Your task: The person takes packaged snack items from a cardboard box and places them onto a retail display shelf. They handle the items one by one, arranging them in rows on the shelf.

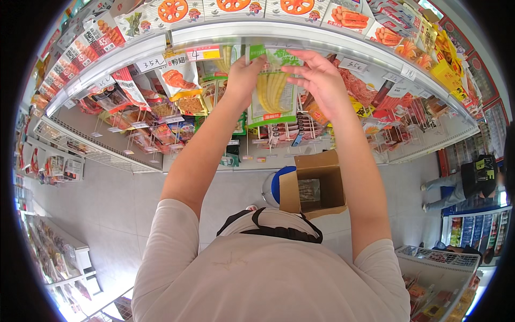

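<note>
A green-and-clear plastic food packet with long pale yellow pieces inside hangs upright in front of the shelf, just under its price rail. My left hand grips its upper left edge. At the packet's upper right, my right hand has its fingers spread, their tips overlapping the edge. Whether those fingertips press on the packet is not clear. A similar green packet is partly hidden behind my left hand. The packet's top, close under the rail, is partly hidden, so I cannot tell whether it is on a hook.
The white shelf rail curves overhead, with boxed snacks above it. Bagged meat snacks hang to the left. Below stand an open cardboard box and a blue round stool. Another person is at far right.
</note>
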`<state>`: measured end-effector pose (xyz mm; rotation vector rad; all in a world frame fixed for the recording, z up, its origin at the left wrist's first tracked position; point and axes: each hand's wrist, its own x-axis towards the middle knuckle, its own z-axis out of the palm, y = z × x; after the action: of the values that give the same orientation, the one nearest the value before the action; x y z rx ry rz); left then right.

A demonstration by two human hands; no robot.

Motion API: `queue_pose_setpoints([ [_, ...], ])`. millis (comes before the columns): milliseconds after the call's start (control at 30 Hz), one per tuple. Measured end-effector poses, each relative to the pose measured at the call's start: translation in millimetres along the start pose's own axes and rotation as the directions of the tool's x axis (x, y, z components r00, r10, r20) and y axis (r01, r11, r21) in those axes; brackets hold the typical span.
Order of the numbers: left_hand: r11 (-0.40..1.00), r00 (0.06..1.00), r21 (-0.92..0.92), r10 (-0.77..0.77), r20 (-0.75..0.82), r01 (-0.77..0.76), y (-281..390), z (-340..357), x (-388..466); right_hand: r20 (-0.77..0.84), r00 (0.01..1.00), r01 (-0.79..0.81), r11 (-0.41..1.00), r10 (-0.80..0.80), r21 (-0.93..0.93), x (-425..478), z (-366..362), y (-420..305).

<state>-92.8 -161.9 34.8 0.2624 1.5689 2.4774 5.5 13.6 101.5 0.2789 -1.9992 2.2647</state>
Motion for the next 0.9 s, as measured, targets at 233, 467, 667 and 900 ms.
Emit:
queue_pose_setpoints([
  [233, 0.995, 0.993, 0.077, -0.056, -0.105, 0.064, -12, -5, 56, -0.143, 0.984, -0.094, 0.994, 0.102, 0.061, -22, -4, 46],
  [467, 0.979, 0.958, 0.045, -0.186, -0.217, 0.200, -28, -1, 125, -0.087, 0.971, -0.221, 0.975, 0.223, 0.030, -140, -6, 218],
  [667, 0.974, 0.951, 0.044, -0.209, -0.227, 0.224, -47, 0, 152, -0.134, 0.871, -0.461, 0.881, 0.472, 0.108, -283, -18, 312],
  [900, 0.976, 0.952, 0.145, -0.114, -0.285, 0.160, -77, 6, 142, -0.478, 0.713, -0.535, 0.839, 0.513, 0.101, -365, -83, 333],
])
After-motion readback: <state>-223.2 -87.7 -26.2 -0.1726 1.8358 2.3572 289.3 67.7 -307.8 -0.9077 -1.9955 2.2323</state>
